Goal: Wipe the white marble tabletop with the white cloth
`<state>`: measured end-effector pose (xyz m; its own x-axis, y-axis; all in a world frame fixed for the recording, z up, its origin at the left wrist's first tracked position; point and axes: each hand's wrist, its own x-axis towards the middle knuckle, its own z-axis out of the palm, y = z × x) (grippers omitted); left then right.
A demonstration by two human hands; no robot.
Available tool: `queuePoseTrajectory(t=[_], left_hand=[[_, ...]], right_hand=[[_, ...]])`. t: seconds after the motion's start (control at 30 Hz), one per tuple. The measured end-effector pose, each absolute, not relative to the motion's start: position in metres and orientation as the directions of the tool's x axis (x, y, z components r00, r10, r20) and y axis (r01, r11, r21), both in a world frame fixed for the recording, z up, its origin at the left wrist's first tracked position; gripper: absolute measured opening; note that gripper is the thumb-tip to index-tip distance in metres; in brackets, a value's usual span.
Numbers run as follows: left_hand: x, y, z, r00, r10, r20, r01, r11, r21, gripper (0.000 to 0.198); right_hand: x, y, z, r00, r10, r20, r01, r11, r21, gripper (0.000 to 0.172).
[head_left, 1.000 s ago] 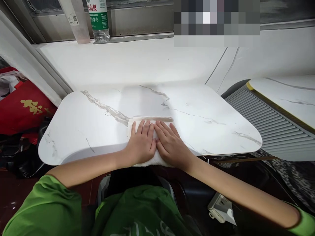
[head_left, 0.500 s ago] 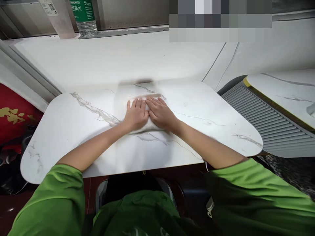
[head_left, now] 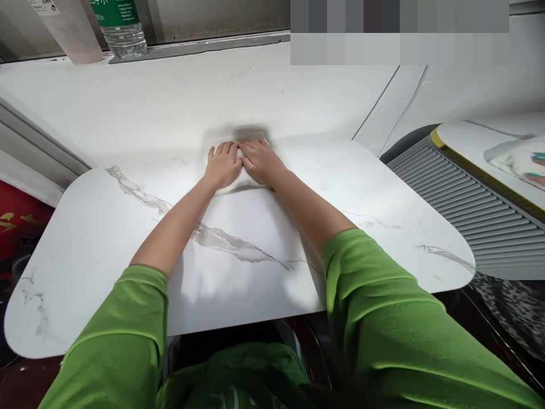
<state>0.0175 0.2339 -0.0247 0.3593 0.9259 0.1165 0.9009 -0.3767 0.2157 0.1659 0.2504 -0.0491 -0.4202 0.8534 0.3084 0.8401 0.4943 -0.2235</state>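
Note:
A folded white cloth (head_left: 243,180) lies at the far edge of the white marble-patterned table (head_left: 255,289), against the wall. My left hand (head_left: 223,163) rests flat on it, fingers stretched forward. Beside it, my right hand (head_left: 263,162) also presses flat, its fingers pointing away and slightly left. The thumbs nearly meet in the middle. Most of the cloth is covered by both hands; its near edge shows below them.
On the ledge at the upper left stand a green-labelled water bottle (head_left: 121,31) and a frosted pinkish bottle (head_left: 74,31). To the right is a grey ribbed panel (head_left: 472,210) beside another table (head_left: 464,136), with a pale cloth (head_left: 517,159) on it.
Both hands have slid the cloth away from me, from the middle of the table to its far edge by the wall. The camera view has also shifted.

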Motion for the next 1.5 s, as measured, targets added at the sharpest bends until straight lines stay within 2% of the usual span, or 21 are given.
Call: queuePoseTrajectory(t=[0.17,0.5,0.77,0.97,1.13,1.37,1.5], left_hand=[[0.017,0.233,-0.022,0.363,0.926,0.107,0.9,-0.378,0.218,0.056],[0.024,0.198,-0.018,0.338,0.936,0.101,0.916,-0.352,0.195,0.055],[0.045,0.131,-0.021,0.367,0.928,0.066,0.904,-0.372,0.211,0.056],[0.071,0.068,-0.017,0.442,0.897,0.029,0.872,-0.436,0.223,0.058],[0.105,0.029,-0.017,0.513,0.859,-0.016,0.834,-0.493,0.247,0.061],[0.143,0.003,-0.024,0.587,0.8,0.124,0.766,-0.599,0.234,0.058],[0.147,0.003,-0.025,0.604,0.786,0.128,0.755,-0.616,0.224,0.06]], right_hand=[[0.165,0.255,-0.053,-0.39,0.859,0.331,0.849,0.475,-0.233,0.053],[0.17,0.215,-0.045,-0.374,0.893,0.25,0.864,0.433,-0.255,0.059],[0.195,0.138,-0.048,-0.368,0.886,0.281,0.88,0.43,-0.204,0.058],[0.232,0.073,-0.052,-0.405,0.858,0.315,0.862,0.474,-0.18,0.058],[0.271,0.023,-0.052,-0.369,0.873,0.32,0.879,0.44,-0.186,0.058],[0.312,-0.012,-0.051,-0.272,0.918,0.288,0.917,0.338,-0.21,0.06],[0.316,-0.011,-0.051,-0.262,0.924,0.28,0.926,0.322,-0.197,0.062]])
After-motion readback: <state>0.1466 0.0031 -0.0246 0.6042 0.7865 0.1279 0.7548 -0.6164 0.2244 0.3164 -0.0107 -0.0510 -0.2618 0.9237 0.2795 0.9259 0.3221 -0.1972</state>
